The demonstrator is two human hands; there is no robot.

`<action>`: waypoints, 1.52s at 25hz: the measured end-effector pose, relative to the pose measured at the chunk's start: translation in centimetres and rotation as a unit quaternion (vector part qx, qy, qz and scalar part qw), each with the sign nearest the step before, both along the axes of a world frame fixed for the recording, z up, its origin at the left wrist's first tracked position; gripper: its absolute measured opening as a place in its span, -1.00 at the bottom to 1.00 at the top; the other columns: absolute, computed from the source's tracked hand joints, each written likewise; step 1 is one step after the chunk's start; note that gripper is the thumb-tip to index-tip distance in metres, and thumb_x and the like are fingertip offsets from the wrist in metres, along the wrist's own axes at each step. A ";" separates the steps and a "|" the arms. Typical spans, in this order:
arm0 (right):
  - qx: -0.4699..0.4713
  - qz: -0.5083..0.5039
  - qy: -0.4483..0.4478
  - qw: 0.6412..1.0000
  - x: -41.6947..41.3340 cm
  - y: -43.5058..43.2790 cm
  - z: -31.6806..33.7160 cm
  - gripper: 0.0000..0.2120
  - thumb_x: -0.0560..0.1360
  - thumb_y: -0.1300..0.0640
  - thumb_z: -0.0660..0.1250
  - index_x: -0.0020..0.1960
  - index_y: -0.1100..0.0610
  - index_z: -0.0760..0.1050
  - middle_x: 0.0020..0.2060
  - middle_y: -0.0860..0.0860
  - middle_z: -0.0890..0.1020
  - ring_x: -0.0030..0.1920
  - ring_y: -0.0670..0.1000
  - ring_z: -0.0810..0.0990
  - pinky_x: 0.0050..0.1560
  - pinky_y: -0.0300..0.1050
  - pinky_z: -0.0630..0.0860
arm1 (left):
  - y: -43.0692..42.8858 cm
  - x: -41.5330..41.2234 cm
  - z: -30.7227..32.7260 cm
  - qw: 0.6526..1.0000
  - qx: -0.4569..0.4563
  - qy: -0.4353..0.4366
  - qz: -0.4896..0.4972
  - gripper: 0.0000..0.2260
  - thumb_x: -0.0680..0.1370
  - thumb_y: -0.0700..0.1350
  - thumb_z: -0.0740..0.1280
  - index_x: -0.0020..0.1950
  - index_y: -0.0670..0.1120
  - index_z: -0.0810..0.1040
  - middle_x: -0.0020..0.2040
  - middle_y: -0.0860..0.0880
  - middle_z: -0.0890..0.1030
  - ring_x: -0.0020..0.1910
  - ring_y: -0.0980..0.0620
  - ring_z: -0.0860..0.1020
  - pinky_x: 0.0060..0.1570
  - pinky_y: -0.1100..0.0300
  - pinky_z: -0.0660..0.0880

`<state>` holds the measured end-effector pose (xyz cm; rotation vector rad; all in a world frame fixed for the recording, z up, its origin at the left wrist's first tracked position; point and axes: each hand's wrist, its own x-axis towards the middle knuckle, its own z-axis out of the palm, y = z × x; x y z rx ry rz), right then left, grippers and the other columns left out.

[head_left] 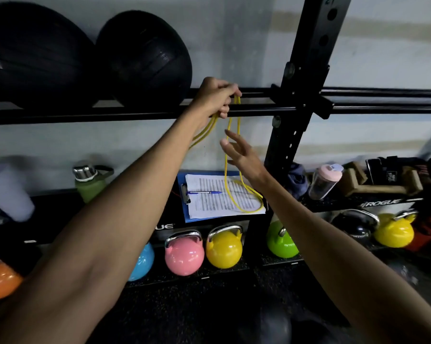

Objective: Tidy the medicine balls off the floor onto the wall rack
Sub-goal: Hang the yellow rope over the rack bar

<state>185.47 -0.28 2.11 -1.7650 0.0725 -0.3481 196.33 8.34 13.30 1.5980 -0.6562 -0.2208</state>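
Two black medicine balls (142,58) sit side by side on the rails of the wall rack (135,112), at upper left, against the pale wall. The left hand (215,96) reaches up to the front rail just right of the balls, its fingers closed on a bunched yellow cord (226,155). From the hand one pair of strands runs down and left beside the forearm; another loop hangs down to a clipboard (184,212) on the shelf below and lies across its printed sheet. The right hand (241,151) is held below the left, fingers spread apart, beside the hanging loop; whether it touches the cord cannot be told. A blue pen (205,192) lies on the sheet. A black upright (306,78) with a row of holes crosses the rails right of the hands. On the lower shelf stand a green bottle (89,182) to the left and a pink-capped shaker (325,181) to the right. Below, on the dark floor mat, kettlebells stand in a row: pink (184,254), yellow (223,248), green (281,240). A dark round shape at the near bottom edge is possibly another ball, blurred.
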 end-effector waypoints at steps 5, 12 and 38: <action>-0.002 0.104 0.006 0.995 1.5 3.1 2.6 -0.56 0.60 0.13 0.36 0.44 0.18 0.39 0.26 0.14 0.61 0.15 -0.13 0.62 0.14 -0.32 0.50 | 1.0 0.7 0.4 0.994 -0.065 0.083 -0.026 -0.78 0.69 -0.22 0.17 -0.04 -0.21 0.58 -0.37 -0.04 0.32 -0.53 0.12 0.35 -0.44 0.19 0.51; -0.181 -0.032 0.076 0.980 1.3 -0.4 0.1 -0.70 0.69 0.15 0.17 -0.15 0.21 0.54 -0.30 0.17 0.62 -0.33 -0.02 0.66 -0.21 -0.05 0.54 | 1.5 3.1 0.1 0.984 -0.065 -0.032 0.160 -0.75 0.64 -0.29 0.23 -0.19 -0.14 0.58 -0.40 -0.02 0.53 -0.56 0.25 0.50 -0.44 0.31 0.48; -0.520 -0.175 0.127 0.826 13.3 -11.6 10.9 -0.62 0.54 0.26 0.29 0.35 0.24 0.44 0.24 0.26 0.55 0.24 0.29 0.53 0.12 0.00 0.48 | -5.1 7.2 -0.4 0.886 0.378 -0.154 0.219 -0.57 0.70 0.08 0.06 0.36 -0.20 0.46 0.36 -0.26 0.50 0.34 -0.25 0.47 0.21 0.02 0.43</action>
